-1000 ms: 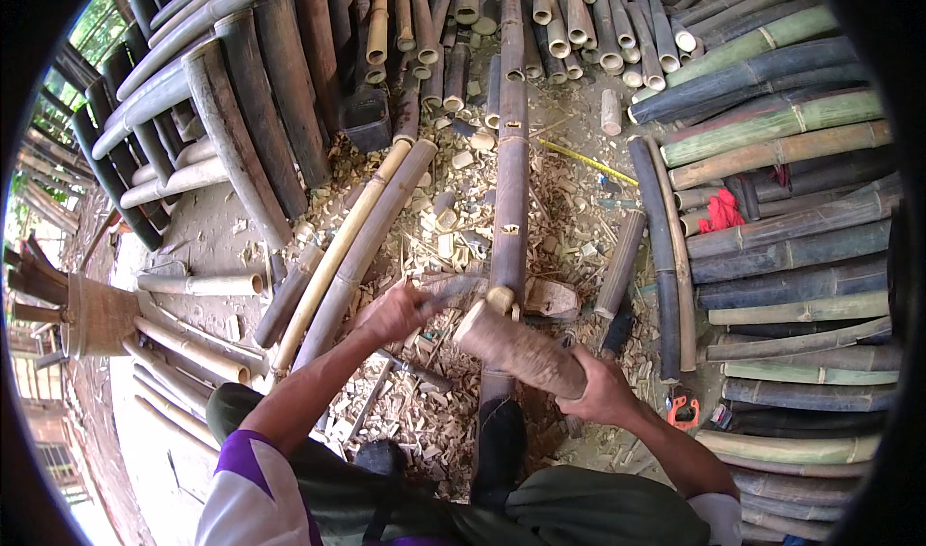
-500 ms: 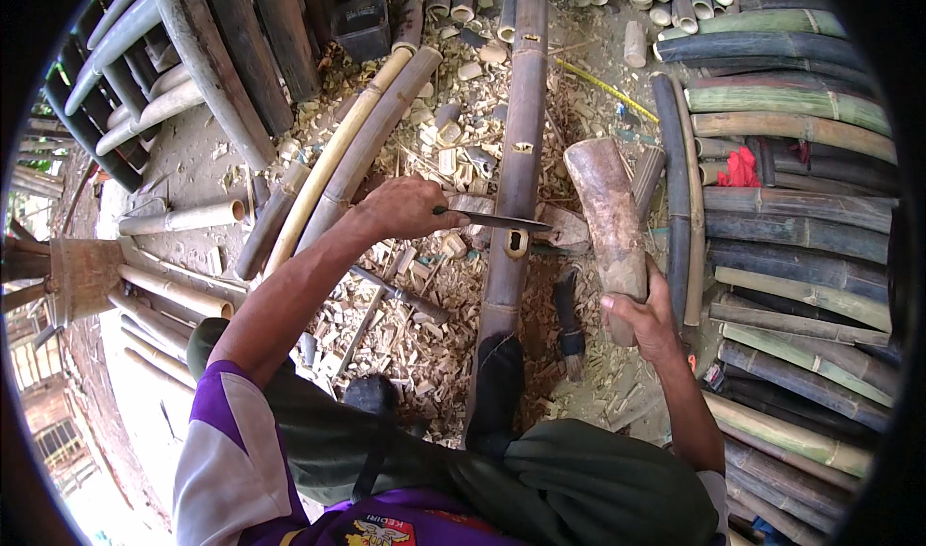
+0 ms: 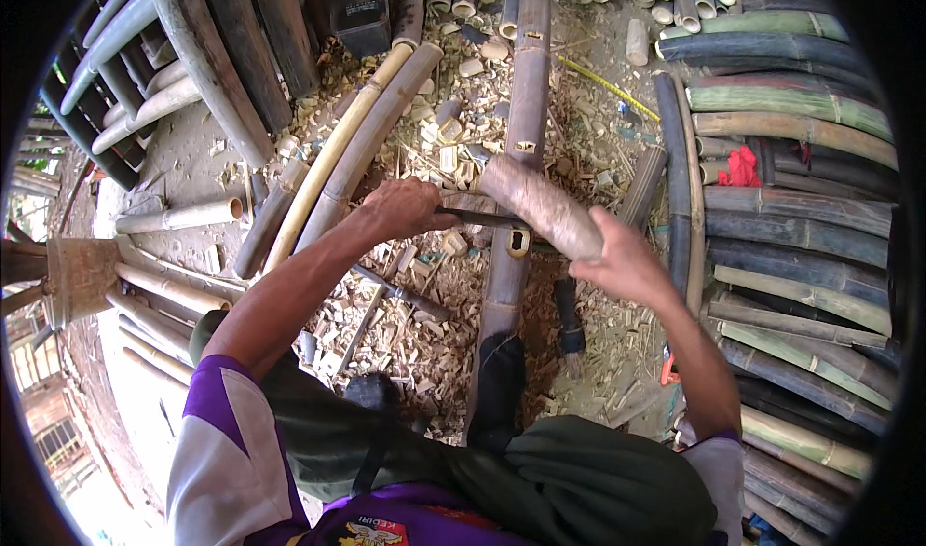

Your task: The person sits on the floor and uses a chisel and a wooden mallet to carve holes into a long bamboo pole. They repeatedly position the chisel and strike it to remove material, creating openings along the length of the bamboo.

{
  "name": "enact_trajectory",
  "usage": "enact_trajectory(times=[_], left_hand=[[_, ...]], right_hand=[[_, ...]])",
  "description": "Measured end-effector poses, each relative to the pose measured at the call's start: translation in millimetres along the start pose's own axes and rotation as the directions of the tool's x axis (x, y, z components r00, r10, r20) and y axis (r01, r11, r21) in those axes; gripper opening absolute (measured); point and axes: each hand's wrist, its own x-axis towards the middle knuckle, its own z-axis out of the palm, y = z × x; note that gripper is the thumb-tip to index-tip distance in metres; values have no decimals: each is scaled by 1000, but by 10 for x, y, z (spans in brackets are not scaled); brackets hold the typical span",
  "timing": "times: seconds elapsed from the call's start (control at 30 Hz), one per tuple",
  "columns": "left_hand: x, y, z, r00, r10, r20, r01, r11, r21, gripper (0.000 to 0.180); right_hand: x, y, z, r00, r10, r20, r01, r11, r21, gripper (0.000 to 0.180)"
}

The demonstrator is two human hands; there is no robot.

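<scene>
A long bamboo pole [image 3: 509, 257] lies on the ground, running away from the person between the two hands, with small rectangular holes cut in its upper face. The left hand [image 3: 410, 208] has its fingers [image 3: 429, 220] closed round the handle of a dark blade [image 3: 482, 219], which lies across the pole just right of those fingers. The right hand [image 3: 617, 261] has its fingers closed round the lower end of a thick wooden club [image 3: 540, 206]; the club slants up and left from them, and its head sits over the blade where that crosses the pole. Whether club and blade touch cannot be told. Below the left fingers the ground is thick with pale chips [image 3: 415, 324], and a thin tool [image 3: 400, 292] lies among them. Below the right fingers a dark brush-like tool [image 3: 567, 316] lies just beside the pole. Two pale split poles [image 3: 357, 150] slant away above the left fingers, and a dark boxy container [image 3: 360, 20] stands far beyond them. Right of the right fingers is a stack of green and grey bamboo [image 3: 801, 208], with a red cloth [image 3: 741, 168] on it. A thin yellow strip [image 3: 603, 81] lies on the ground above the club.
</scene>
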Motion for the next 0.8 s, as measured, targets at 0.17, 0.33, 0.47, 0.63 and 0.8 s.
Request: enact_trajectory(times=[0.17, 0.33, 0.47, 0.63, 0.8], left_hand=[[-18, -188, 143, 995, 15, -99, -20, 999, -44, 63], [118, 8, -64, 992, 18, 127, -11, 998, -55, 69], [142, -166, 8, 986, 64, 153, -51, 995, -81, 68], [289, -98, 7, 963, 42, 268, -14, 994, -107, 61], [325, -298, 123, 947, 101, 305, -12, 960, -278, 61]], right_hand=[[122, -260, -239, 897, -173, -406, 355, 829, 433, 65], [187, 68, 320, 997, -61, -46, 59, 997, -41, 58], [258, -178, -129, 995, 7, 101, -18, 994, 105, 58], [202, 60, 469, 909, -94, -407, 266, 881, 391, 68], [328, -84, 91, 979, 13, 203, -47, 985, 165, 71]])
